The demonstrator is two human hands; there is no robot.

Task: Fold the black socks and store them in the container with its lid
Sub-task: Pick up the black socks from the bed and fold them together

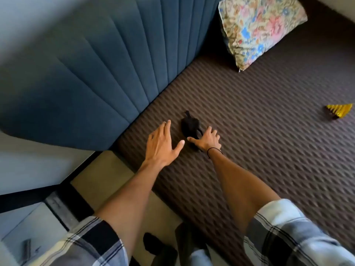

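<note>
The black socks (190, 126) lie in a small crumpled heap on the brown quilted bed (259, 141), near the headboard. My right hand (206, 140) rests flat on the near edge of the heap with its fingers spread and its thumb pointing left. My left hand (162, 144) hovers just left of the socks, palm down and fingers apart, not touching them. Neither hand holds anything. No container or lid is in view.
A blue padded headboard (96, 73) runs along the left of the bed. A floral pillow (257, 27) lies at the far end. A small yellow object (340, 110) sits at the right edge. Below the bed edge are pale floor (107, 169) and my dark foot (153, 244).
</note>
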